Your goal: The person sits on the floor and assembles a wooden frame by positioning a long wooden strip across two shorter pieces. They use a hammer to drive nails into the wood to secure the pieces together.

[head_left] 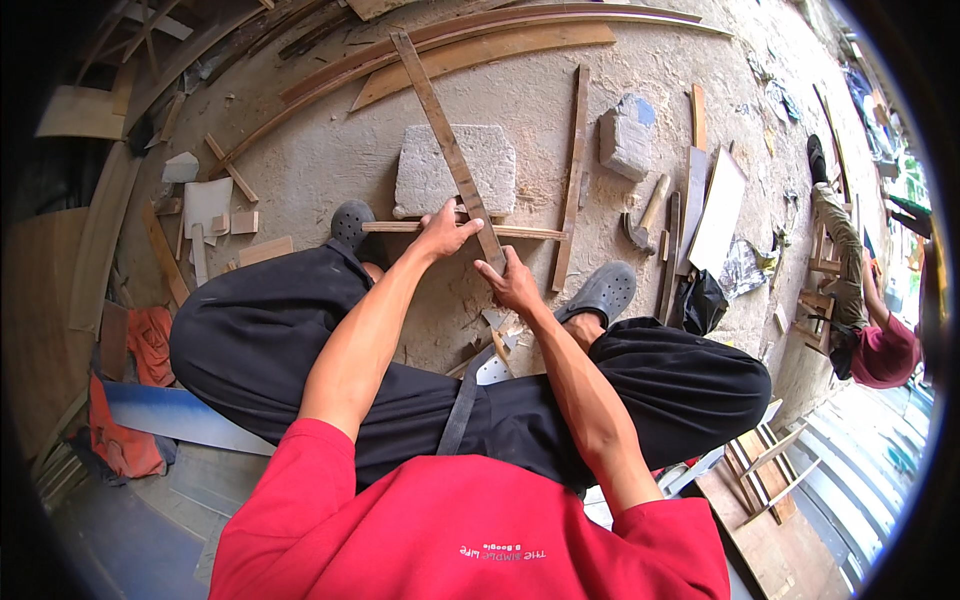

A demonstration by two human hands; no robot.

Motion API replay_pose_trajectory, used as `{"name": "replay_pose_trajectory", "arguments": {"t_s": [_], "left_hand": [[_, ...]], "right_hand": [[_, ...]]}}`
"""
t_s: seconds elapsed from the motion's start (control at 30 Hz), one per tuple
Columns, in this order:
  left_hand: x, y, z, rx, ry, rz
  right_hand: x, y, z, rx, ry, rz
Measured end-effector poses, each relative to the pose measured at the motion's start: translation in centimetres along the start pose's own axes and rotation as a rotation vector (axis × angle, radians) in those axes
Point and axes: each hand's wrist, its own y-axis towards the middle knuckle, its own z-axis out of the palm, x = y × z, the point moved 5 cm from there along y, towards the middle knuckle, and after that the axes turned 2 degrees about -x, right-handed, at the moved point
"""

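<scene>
Clothing of the seated person. Upper body: a plain red T-shirt (420, 535) with short sleeves (298, 485) and, on the chest, a small line of pale lettering (503, 551). Left hand (443, 235) and right hand (515, 285): bare, as are the forearms (368, 335). Legs: loose black trousers (270, 345), gathered in soft folds; a flat dark grey strap (459, 412) lies across their middle. Feet: grey clogs (612, 288), the right one pierced with round holes, its ankle (584, 330) bare.
</scene>
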Motion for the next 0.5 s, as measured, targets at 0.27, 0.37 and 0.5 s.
{"name": "replay_pose_trajectory", "arguments": {"t_s": [0.27,0.37,0.5], "left_hand": [[0.1,0.4,0.0,0.081,-0.136,-0.036],[0.9,0.5,0.5,0.082,-0.211,-0.039],[0.8,0.3,0.9,0.031,-0.212,0.003]], "right_hand": [[0.8,-0.2,-0.4,-0.046,-0.004,-0.002],[0.7,-0.2,-0.3,-0.044,-0.031,0.023],[-0.1,0.1,-0.3,-0.087,-0.042,-0.06]]}}
